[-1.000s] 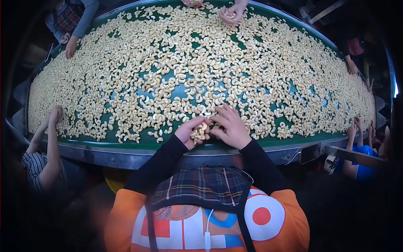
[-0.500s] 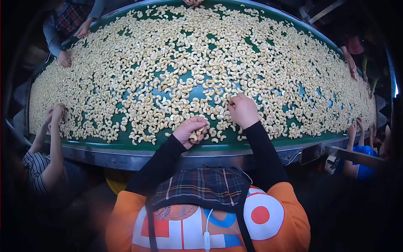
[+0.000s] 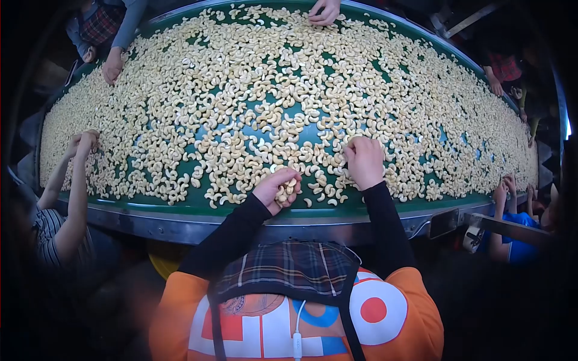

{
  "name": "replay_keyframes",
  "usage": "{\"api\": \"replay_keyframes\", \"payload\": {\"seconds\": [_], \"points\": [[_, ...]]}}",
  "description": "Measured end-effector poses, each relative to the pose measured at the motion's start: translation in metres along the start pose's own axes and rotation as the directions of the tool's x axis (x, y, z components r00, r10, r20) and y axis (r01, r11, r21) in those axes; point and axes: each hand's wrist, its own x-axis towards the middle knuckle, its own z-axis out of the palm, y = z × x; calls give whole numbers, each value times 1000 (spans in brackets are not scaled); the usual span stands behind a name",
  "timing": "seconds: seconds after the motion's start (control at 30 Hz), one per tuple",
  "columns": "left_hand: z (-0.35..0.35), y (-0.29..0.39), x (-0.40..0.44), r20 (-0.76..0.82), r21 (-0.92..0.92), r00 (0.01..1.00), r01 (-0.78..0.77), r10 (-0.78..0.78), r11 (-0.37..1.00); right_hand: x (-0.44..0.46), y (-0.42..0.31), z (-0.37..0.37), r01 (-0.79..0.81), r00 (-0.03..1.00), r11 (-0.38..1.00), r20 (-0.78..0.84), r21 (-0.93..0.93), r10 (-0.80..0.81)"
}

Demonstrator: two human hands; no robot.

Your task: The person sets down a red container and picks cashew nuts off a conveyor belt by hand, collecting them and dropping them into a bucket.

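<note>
Pale cashews [image 3: 241,90] lie spread over a green belt [image 3: 192,209]. Near the belt's front edge, my left hand [image 3: 277,189] is curled around several cashews [image 3: 284,192] that show between the fingers and palm. To its right, my right hand [image 3: 365,162] hovers over or touches the cashews, back of the hand up. Its fingers are bent down and pressed together, and the fingertips are hidden, so anything between them does not show.
A metal rail [image 3: 180,231] borders the belt's near side. At the right a dark flat device [image 3: 444,223] sits on a bracket [image 3: 506,227]. Co-workers' hands reach in: one at the far edge [image 3: 324,12], others at far left [image 3: 112,65], near left [image 3: 84,143] and near right [image 3: 504,188].
The layer of cashews has shifted to the right. My right hand has moved right as well, while my left hand stays nearly in place, still holding cashews. A co-worker's hand reaches further in at the far edge.
</note>
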Motion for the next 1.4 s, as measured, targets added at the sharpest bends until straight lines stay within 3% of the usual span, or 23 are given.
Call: {"api": "replay_keyframes", "payload": {"seconds": [0.03, 0.1, 0.13, 0.23, 0.33, 0.4, 0.5, 0.53, 0.6, 0.63, 0.73, 0.77, 0.87, 1.03, 1.13, 1.17, 1.27, 1.4], "points": [[1, 2, -2, -16, 21, 1000, -4, 4, 1000, 0, -15, -4, -75, 994, 972, 99, 221, 54], [5, 5, -5, -27, 46, 1000, 3, -1, 999, -3, -39, -8, -278, 943, 763, 316, 584, 102], [8, 8, -6, -53, 60, 999, 8, -5, 998, -4, -43, -3, -282, 943, 764, 315, 581, 109], [8, 13, -10, -107, 89, 994, 20, -10, 996, -3, -50, 29, -100, 990, 873, 137, 476, 39], [-9, 17, -14, 24, 121, 1000, 14, -17, 993, 3, -47, 37, -70, 976, 941, 220, 330, -5], [-20, 19, -22, 28, 105, 999, 14, -17, 994, 4, -54, 36, -49, 964, 966, 264, 253, -20], [-29, 27, -31, 44, 69, 999, 7, -10, 998, 3, -76, 9, -375, 873, 709, 485, 598, 53], [-21, 31, -37, -34, 33, 999, 16, -14, 999, 3, -89, -3, -375, 871, 708, 489, 598, 49], [-11, 39, -46, -185, -32, 982, 33, -39, 999, 3, -118, -21, -374, 858, 558, 504, 740, -94], [-14, 39, -47, -183, -29, 982, 38, -42, 999, 4, -123, -17, -377, 859, 558, 504, 739, -88], [-28, 40, -46, -96, -59, 995, 26, -32, 998, 12, -134, 3, -40, 993, 724, 111, 688, -51], [-35, 42, -48, -99, -59, 995, 20, -26, 998, 11, -138, 5, -35, 993, 722, 109, 691, -55], [-58, 50, -61, 9, 14, 999, 32, -32, 999, 0, -153, 6, 318, 943, 904, 3, 284, -333], [-84, 70, -92, -15, 158, 998, -54, 58, 986, -5, -133, 6, 194, 933, 921, 228, 338, -280], [-94, 81, -104, -39, -13, 996, -77, 76, 997, 3, -137, 7, -200, 946, 822, 323, 533, 21], [-97, 82, -105, -38, -11, 997, -73, 73, 997, 6, -143, 11, -203, 946, 822, 323, 532, 24], [-108, 85, -108, -27, 71, 993, -114, 116, 991, 25, -177, 28, 159, 985, 856, -21, 492, -171], [-108, 95, -119, -19, 99, 995, -94, 97, 991, 43, -190, 55, 81, 984, 886, 107, 457, -145]]}}
